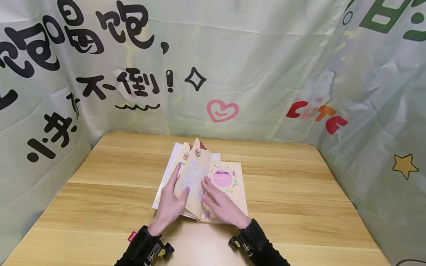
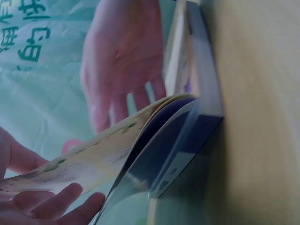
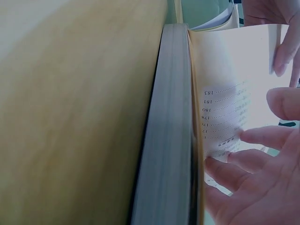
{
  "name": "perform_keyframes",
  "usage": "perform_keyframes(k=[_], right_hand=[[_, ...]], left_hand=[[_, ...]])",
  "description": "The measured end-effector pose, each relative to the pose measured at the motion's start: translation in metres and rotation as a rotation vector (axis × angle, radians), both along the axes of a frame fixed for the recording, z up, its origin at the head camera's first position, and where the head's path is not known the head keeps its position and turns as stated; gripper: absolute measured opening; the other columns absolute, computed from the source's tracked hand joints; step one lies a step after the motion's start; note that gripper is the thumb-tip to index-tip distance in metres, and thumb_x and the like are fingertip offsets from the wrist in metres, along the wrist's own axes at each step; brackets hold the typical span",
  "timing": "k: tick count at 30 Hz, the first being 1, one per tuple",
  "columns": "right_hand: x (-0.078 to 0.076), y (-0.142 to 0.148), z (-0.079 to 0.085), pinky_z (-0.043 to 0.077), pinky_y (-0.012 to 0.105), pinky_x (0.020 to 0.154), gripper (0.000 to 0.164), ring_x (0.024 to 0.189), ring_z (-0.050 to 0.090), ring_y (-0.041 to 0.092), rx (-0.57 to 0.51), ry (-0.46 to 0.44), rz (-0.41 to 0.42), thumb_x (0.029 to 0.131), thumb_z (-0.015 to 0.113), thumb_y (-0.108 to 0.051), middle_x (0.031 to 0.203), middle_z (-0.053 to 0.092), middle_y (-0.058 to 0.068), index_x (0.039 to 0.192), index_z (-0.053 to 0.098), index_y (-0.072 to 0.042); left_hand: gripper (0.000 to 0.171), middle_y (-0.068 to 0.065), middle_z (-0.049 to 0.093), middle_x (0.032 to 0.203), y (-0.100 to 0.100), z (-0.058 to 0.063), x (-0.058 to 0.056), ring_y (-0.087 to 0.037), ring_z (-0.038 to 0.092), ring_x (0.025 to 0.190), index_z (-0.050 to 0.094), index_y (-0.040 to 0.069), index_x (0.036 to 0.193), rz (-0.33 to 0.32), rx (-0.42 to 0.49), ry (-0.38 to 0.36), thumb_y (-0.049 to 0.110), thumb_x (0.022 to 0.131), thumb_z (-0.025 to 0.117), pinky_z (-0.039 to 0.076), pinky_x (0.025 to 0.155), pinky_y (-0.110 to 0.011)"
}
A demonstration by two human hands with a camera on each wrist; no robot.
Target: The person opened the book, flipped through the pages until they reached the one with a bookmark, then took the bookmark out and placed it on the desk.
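Observation:
A thick paperback book point(image 1: 233, 201) lies open on the table, its right page printed with a pink circle inside a ring of small drawings. My left hand point(image 1: 170, 205) holds the lifted pages point(image 1: 192, 181) at their left side, thumb on the near face and fingers behind. In the left wrist view the held leaves point(image 2: 108, 150) curve up from the spine. My right hand point(image 1: 223, 207) has its fingers extended, fingertips at the lifted page beside the fold. The right wrist view shows that page point(image 3: 229, 61) with a list of numbers, near the right fingers point(image 3: 253, 159).
The wooden table point(image 1: 293, 207) spreads around the book. A pale sheet or cover point(image 1: 168, 173) shows under the book's left side. Printed fabric point(image 1: 259, 74) hangs behind and on both sides. A dark cable point(image 1: 411, 261) shows at the lower right corner.

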State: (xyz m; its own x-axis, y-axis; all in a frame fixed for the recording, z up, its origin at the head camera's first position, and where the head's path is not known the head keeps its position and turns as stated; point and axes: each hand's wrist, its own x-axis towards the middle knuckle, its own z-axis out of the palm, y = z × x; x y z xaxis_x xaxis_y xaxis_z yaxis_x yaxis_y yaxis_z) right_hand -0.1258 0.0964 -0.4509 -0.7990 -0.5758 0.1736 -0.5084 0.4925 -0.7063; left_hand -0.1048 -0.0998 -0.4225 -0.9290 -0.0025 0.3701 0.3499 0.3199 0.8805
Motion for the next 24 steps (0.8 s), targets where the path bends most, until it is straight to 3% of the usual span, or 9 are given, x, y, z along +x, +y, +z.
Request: perform_keyframes(k=[3, 6, 12, 18, 21, 24], right_hand=[[0.0, 0.0, 0.0, 0.022, 0.049, 0.114, 0.054, 0.141, 0.016, 0.022, 0.017, -0.006, 0.014, 0.104, 0.039, -0.029, 0.159, 0.012, 0.012, 0.15, 0.028, -0.004], [0.0, -0.001, 0.0, 0.023, 0.05, 0.114, 0.054, 0.141, 0.016, 0.024, 0.034, -0.004, 0.033, 0.104, 0.039, -0.03, 0.159, 0.012, 0.014, 0.15, 0.03, -0.004], [0.0, -0.001, 0.0, 0.026, 0.054, 0.112, 0.053, 0.14, 0.019, 0.029, 0.067, 0.017, 0.074, 0.104, 0.039, -0.032, 0.158, 0.012, 0.018, 0.149, 0.033, -0.004], [0.0, -0.001, -0.002, 0.025, 0.057, 0.111, 0.052, 0.14, 0.02, 0.033, 0.118, 0.062, 0.121, 0.103, 0.039, -0.032, 0.158, 0.014, 0.017, 0.148, 0.035, -0.006], [0.0, -0.002, -0.002, 0.023, 0.056, 0.113, 0.052, 0.14, 0.02, 0.032, 0.137, 0.069, 0.133, 0.103, 0.04, -0.032, 0.158, 0.015, 0.016, 0.148, 0.036, -0.006], [0.0, -0.001, -0.003, 0.02, 0.054, 0.114, 0.051, 0.141, 0.019, 0.03, 0.148, 0.07, 0.148, 0.103, 0.04, -0.032, 0.158, 0.016, 0.015, 0.147, 0.038, -0.006]], left_hand=[[0.078, -0.02, 0.046, 0.142, -0.006, 0.004, -0.003, -0.029, 0.051, 0.122, 0.03, 0.005, 0.15, -0.008, 0.004, 0.003, -0.015, 0.081, 0.06, 0.039, 0.105, -0.049], [0.075, -0.018, 0.039, 0.148, -0.012, 0.007, -0.005, -0.03, 0.037, 0.133, 0.032, 0.001, 0.148, -0.013, -0.051, -0.014, -0.015, 0.08, 0.059, 0.03, 0.111, -0.051], [0.075, -0.026, 0.029, 0.15, -0.019, 0.009, -0.005, -0.039, 0.03, 0.133, 0.034, -0.004, 0.145, 0.012, -0.293, 0.007, -0.014, 0.076, 0.061, 0.027, 0.11, -0.056], [0.073, -0.032, 0.028, 0.148, -0.024, 0.005, -0.008, -0.042, 0.036, 0.129, 0.037, -0.013, 0.14, 0.058, -0.426, 0.084, -0.018, 0.073, 0.064, 0.035, 0.105, -0.056], [0.073, -0.03, 0.029, 0.149, -0.025, 0.002, -0.008, -0.042, 0.05, 0.117, 0.039, -0.012, 0.14, 0.075, -0.477, 0.087, -0.015, 0.072, 0.066, 0.053, 0.088, -0.05], [0.073, -0.027, 0.029, 0.15, -0.025, -0.002, -0.009, -0.041, 0.051, 0.117, 0.042, -0.01, 0.139, 0.095, -0.571, 0.095, -0.011, 0.071, 0.068, 0.053, 0.086, -0.052]])
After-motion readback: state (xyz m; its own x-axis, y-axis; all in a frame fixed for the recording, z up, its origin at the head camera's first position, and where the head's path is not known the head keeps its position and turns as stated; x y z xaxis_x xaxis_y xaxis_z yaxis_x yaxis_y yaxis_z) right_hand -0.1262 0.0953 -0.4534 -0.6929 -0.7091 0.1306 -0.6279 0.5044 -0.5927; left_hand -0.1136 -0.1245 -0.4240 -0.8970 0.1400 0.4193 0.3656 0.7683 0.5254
